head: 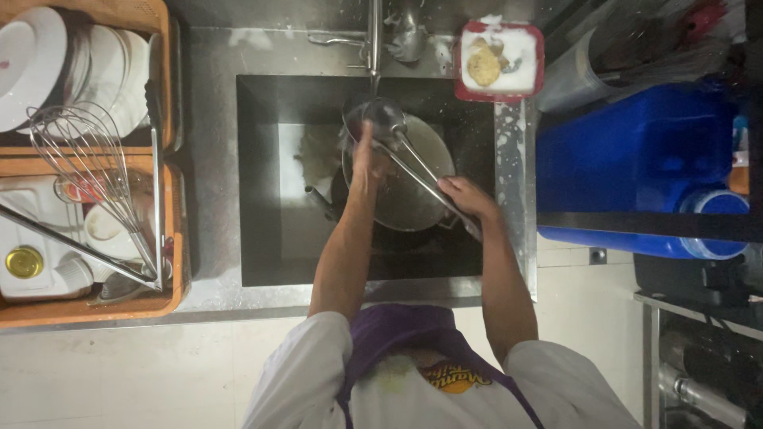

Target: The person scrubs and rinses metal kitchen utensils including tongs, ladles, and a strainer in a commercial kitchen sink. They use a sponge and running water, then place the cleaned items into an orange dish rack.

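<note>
Right hand [465, 196] clasping the long handle of a round steel strainer ladle [383, 119] held under the tap [373, 36] over the sink [258, 183], left hand [367, 163] pressed on its bowl; wet metal may slip.

both arms reach forward, left hand [367, 163] raised, right hand [467, 197] closed in a grip.

White plates [32, 63] and a whisk [87, 159] fill orange crates [163, 16].
</note>
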The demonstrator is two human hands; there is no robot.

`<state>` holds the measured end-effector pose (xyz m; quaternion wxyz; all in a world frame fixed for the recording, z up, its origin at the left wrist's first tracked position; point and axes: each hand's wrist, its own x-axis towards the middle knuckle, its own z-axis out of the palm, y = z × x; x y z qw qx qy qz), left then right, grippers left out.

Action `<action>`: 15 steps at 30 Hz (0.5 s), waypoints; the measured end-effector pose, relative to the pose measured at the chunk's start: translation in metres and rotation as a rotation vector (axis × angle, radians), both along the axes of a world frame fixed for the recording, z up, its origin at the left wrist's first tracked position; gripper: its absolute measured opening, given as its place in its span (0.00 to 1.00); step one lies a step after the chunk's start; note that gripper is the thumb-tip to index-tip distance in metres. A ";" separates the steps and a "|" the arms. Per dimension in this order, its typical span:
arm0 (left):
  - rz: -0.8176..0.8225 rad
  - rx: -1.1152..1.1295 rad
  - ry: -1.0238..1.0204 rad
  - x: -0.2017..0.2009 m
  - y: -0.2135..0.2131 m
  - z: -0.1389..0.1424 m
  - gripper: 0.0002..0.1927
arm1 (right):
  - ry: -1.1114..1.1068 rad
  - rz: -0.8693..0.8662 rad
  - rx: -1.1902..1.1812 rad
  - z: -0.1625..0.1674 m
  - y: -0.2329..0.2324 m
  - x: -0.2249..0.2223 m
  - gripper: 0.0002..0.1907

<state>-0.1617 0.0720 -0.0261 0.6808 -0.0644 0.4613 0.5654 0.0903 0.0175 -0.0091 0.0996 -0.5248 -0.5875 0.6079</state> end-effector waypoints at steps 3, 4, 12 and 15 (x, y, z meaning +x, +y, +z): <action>0.025 0.253 -0.191 0.004 0.001 0.000 0.36 | -0.150 -0.050 -0.084 -0.002 -0.001 0.005 0.20; 0.044 0.277 -0.174 0.004 0.002 0.001 0.35 | -0.142 -0.036 -0.085 -0.003 -0.002 0.006 0.21; 0.235 0.219 -0.016 -0.021 0.024 0.031 0.26 | 0.022 -0.101 -0.212 0.012 0.019 -0.069 0.23; 0.291 0.394 -0.017 -0.036 0.031 0.046 0.26 | 0.087 -0.054 0.077 0.025 0.053 -0.126 0.21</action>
